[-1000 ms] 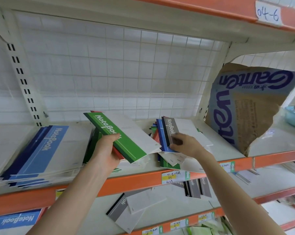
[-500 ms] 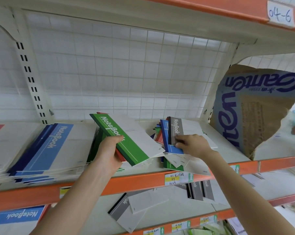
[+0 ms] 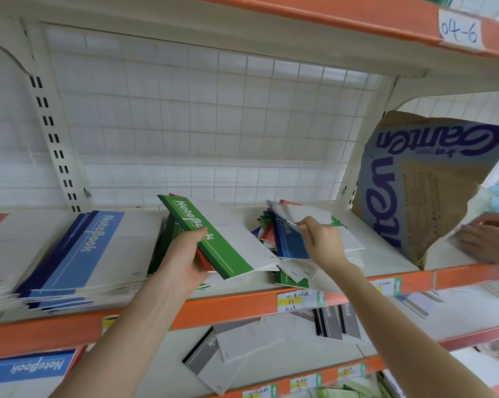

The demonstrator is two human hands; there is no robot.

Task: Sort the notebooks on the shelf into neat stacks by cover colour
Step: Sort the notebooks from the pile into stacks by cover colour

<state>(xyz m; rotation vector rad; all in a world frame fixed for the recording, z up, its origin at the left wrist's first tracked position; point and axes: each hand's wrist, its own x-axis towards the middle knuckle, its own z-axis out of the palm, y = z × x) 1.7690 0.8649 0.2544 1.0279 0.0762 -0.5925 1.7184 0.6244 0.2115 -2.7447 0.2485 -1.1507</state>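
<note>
Wire-backed shop shelf (image 3: pixel 228 307): left hand (image 3: pixel 182 262) grips a green notebook (image 3: pixel 225 245), long axis 10 to 4 o'clock, and at its 3 o'clock the right hand (image 3: pixel 324 242) pinches a blurry pale notebook (image 3: pixel 308 214) over the mixed pile (image 3: pixel 288 242).

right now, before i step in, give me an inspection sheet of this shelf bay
Surface: shelf with orange front edge, partly sorted.
Job's things: blue notebook stack at left, roughly squared; mixed pile of green, red and blue notebooks at centre; green notebook with a red notebook under it, in hand.
Clutter: torn Ganten cardboard box at right; grey notebooks scattered on the lower shelf.
Fingers: left hand grips the green notebook; right hand pinches a blurred notebook above the mixed pile.
Cables: nothing seen.
Surroundings: wire mesh back panel; price labels on the shelf edge; another person's hand at far right.
</note>
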